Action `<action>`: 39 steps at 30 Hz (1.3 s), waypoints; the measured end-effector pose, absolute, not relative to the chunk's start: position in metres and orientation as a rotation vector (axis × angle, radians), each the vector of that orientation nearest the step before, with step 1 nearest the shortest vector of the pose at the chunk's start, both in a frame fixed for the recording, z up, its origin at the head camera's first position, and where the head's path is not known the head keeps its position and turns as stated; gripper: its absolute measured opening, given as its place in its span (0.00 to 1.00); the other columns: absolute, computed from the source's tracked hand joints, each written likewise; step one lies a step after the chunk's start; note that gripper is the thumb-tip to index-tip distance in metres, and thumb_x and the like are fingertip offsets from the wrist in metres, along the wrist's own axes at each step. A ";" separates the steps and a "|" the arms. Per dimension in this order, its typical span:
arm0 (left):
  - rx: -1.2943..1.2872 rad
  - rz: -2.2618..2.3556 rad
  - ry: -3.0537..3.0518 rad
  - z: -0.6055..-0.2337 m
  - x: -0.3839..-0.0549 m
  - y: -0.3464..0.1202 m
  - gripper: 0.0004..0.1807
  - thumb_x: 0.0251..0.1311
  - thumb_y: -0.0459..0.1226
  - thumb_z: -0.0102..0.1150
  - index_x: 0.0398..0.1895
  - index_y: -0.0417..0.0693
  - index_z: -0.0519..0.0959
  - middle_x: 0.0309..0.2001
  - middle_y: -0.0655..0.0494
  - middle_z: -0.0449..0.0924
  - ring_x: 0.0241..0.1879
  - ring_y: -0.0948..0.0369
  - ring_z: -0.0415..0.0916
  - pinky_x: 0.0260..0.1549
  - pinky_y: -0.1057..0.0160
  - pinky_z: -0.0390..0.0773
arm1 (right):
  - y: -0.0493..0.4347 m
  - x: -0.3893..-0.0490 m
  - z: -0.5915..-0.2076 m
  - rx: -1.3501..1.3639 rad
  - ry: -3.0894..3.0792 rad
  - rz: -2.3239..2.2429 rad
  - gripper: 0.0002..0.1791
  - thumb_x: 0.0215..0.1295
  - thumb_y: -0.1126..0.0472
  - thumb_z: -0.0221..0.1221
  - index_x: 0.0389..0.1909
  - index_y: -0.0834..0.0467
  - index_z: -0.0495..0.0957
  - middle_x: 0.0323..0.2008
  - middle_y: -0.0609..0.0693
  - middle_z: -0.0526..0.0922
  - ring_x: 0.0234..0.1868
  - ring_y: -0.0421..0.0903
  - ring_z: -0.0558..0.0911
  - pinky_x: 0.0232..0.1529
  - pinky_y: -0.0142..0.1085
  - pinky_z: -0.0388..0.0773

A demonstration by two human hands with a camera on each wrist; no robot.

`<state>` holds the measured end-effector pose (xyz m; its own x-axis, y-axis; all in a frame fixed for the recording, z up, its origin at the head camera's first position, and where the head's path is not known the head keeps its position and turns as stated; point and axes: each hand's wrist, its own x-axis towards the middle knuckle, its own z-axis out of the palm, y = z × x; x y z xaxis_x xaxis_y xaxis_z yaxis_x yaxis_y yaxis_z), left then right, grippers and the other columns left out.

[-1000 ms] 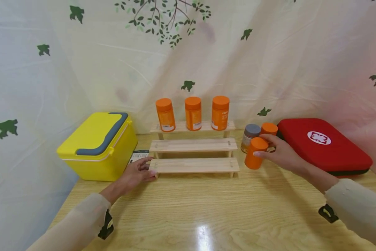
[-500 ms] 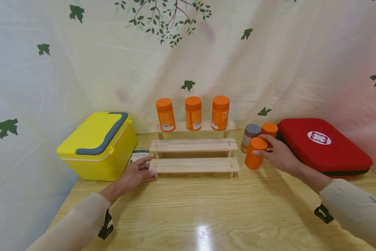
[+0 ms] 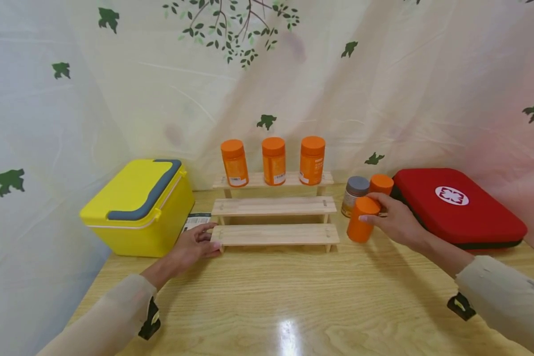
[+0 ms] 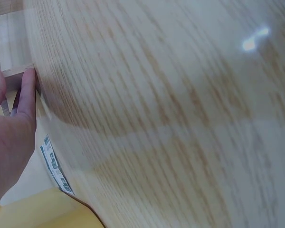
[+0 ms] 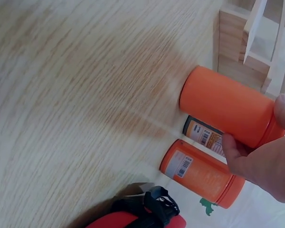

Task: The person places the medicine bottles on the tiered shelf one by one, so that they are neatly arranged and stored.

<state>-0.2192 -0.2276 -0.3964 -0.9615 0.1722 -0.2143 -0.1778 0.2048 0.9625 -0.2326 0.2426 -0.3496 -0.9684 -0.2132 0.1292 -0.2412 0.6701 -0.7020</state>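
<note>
Currently pinching a three-tier wooden rack [image 3: 273, 206] at the left end of its lowest step [image 3: 274, 235] between the thumb and fingers of the left hand [image 3: 193, 248], just right of a yellow cooler box [image 3: 137, 207]. Grasping an orange bottle [image 3: 359, 225] by its upper end with the right hand [image 3: 397, 218], holding it beside the rack's right end, in front of a grey-lidded jar [image 3: 355, 193] and a second orange bottle [image 3: 381, 184], left of a red first-aid case [image 3: 476, 215]. Facing three more orange bottles [image 3: 273, 162] on the top step [image 3: 255, 180].
</note>
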 end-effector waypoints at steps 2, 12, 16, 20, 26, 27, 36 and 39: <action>-0.001 1.824 2.205 -0.396 -0.219 -0.227 0.35 0.62 0.26 0.56 0.72 0.37 0.55 0.54 0.34 0.72 0.46 0.52 0.79 0.47 0.52 0.81 | 0.243 -0.230 -0.347 0.393 -2.838 1.187 0.36 0.64 0.55 0.62 0.66 0.69 0.61 0.59 0.68 0.71 0.55 0.65 0.74 0.53 0.57 0.76; -0.015 1.810 2.215 -0.395 -0.219 -0.227 0.35 0.62 0.26 0.57 0.72 0.38 0.56 0.55 0.33 0.72 0.47 0.51 0.79 0.47 0.53 0.81 | 0.249 -0.214 -0.313 0.428 -2.838 1.212 0.40 0.64 0.51 0.62 0.70 0.65 0.57 0.59 0.65 0.72 0.54 0.62 0.76 0.52 0.45 0.80; -0.028 1.808 2.222 -0.395 -0.220 -0.227 0.35 0.62 0.26 0.58 0.71 0.38 0.56 0.55 0.33 0.72 0.47 0.51 0.79 0.47 0.54 0.81 | 0.248 -0.211 -0.298 0.452 -2.812 1.220 0.40 0.64 0.51 0.62 0.71 0.62 0.58 0.59 0.63 0.72 0.55 0.61 0.76 0.48 0.25 0.78; -0.026 1.822 2.219 -0.396 -0.220 -0.227 0.35 0.62 0.25 0.57 0.71 0.37 0.57 0.54 0.33 0.73 0.47 0.51 0.79 0.46 0.54 0.81 | 0.241 -0.212 -0.284 0.487 -2.797 1.213 0.37 0.64 0.50 0.62 0.70 0.60 0.61 0.58 0.61 0.74 0.53 0.58 0.77 0.44 0.18 0.74; -0.011 1.836 2.208 -0.397 -0.220 -0.228 0.35 0.61 0.25 0.57 0.71 0.37 0.57 0.55 0.33 0.72 0.46 0.52 0.79 0.46 0.54 0.81 | 0.226 -0.217 -0.266 0.498 -2.804 1.273 0.36 0.62 0.48 0.63 0.69 0.52 0.64 0.55 0.55 0.77 0.48 0.53 0.79 0.41 0.31 0.81; -0.008 1.839 2.206 -0.397 -0.220 -0.228 0.35 0.61 0.25 0.57 0.71 0.36 0.57 0.55 0.32 0.72 0.46 0.52 0.79 0.46 0.54 0.82 | 0.223 -0.218 -0.263 0.508 -2.810 1.273 0.36 0.62 0.47 0.63 0.69 0.51 0.64 0.55 0.54 0.77 0.48 0.52 0.79 0.41 0.32 0.81; 0.001 1.830 2.211 -0.397 -0.220 -0.229 0.35 0.62 0.25 0.57 0.71 0.37 0.56 0.55 0.33 0.72 0.46 0.52 0.79 0.46 0.54 0.82 | 0.185 -0.229 -0.252 0.682 -2.750 1.405 0.34 0.61 0.54 0.65 0.67 0.54 0.67 0.59 0.53 0.76 0.55 0.51 0.77 0.53 0.40 0.78; -0.018 1.819 2.213 -0.397 -0.221 -0.229 0.35 0.62 0.25 0.57 0.72 0.38 0.56 0.55 0.33 0.72 0.46 0.52 0.79 0.46 0.54 0.82 | 0.175 -0.232 -0.252 0.733 -2.747 1.427 0.34 0.62 0.53 0.65 0.68 0.54 0.66 0.60 0.54 0.75 0.58 0.53 0.76 0.56 0.46 0.77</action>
<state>-0.2213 -0.2288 -0.3972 -0.9618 0.1638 -0.2192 -0.1834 0.2088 0.9606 -0.2322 0.1749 -0.2519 -0.8932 -0.4152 0.1727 -0.3799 0.4913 -0.7837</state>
